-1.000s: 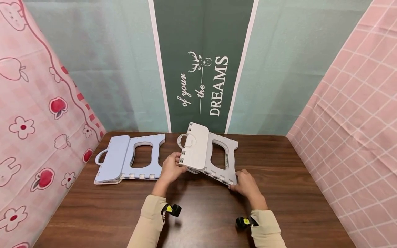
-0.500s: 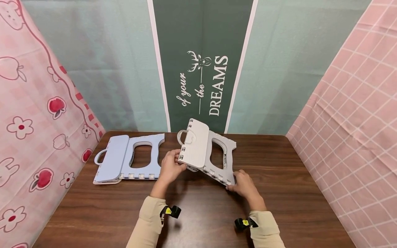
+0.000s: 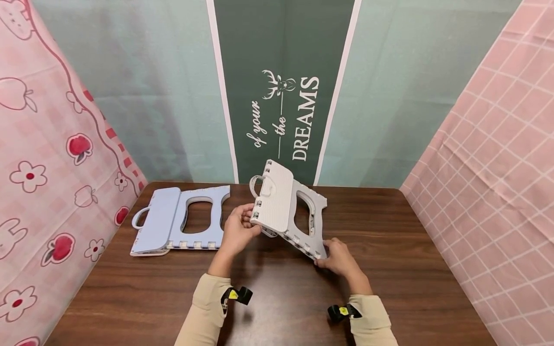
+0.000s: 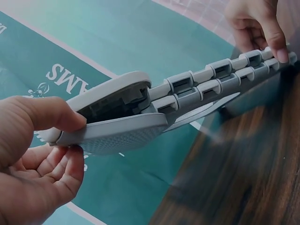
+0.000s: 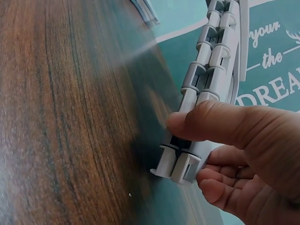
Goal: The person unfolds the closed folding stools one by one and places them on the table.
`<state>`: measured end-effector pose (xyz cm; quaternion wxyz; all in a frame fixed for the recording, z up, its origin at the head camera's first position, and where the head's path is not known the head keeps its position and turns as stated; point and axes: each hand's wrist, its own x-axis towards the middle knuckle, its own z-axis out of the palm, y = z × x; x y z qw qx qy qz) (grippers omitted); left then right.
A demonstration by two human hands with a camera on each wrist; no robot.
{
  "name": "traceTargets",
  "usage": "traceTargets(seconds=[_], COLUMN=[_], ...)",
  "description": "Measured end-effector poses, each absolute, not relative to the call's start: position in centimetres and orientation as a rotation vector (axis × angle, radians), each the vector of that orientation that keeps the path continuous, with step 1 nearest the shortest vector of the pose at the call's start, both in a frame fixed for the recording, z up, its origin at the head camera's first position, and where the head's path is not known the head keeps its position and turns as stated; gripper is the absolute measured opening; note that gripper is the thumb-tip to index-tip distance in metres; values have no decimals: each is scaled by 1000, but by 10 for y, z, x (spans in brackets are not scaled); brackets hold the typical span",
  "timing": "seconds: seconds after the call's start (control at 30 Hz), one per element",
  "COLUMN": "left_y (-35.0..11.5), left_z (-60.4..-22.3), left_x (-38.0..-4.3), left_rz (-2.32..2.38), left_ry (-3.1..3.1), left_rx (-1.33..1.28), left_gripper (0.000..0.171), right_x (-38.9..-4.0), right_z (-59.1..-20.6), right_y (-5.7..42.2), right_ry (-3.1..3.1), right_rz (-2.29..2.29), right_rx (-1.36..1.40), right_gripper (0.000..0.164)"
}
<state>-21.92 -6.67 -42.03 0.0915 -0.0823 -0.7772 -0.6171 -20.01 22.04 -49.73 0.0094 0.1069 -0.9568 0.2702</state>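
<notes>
A white and grey folding step stool (image 3: 273, 199), folded flat, is tilted with its handle end raised over the table. My left hand (image 3: 237, 230) pinches the near corner of its white top panel, thumb on one side and fingers beneath, as the left wrist view shows. At the lower leg end, my right hand (image 3: 342, 262) grips the corner; in the right wrist view the thumb (image 5: 201, 123) lies across the hinged edge. A blue folding stool (image 3: 157, 218), also folded flat, lies on the table to the left, beside my left hand.
The brown wooden table (image 3: 285, 307) spans the front. A green curtain with lettering (image 3: 285, 120) hangs behind its far edge. Pink patterned cloths flank it, one at left (image 3: 47, 192) and one at right (image 3: 489, 182).
The white stool's handle end has risen and its tilt has grown steeper, with both hands keeping their hold. The leg end has shifted slightly left. The blue stool stays put.
</notes>
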Motion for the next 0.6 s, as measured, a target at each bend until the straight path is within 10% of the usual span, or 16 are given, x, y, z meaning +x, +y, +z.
traceTargets(seconds=[0.6], left_y=[-59], left_z=[-403], left_x=[-214], left_rz=[-2067], left_ry=[-2135], left_rx=[-300], left_gripper=[53], right_x=[-200], right_z=[-497], right_y=[219], right_ry=[-3005], right_rz=[934], right_rx=[358], right_gripper=[55])
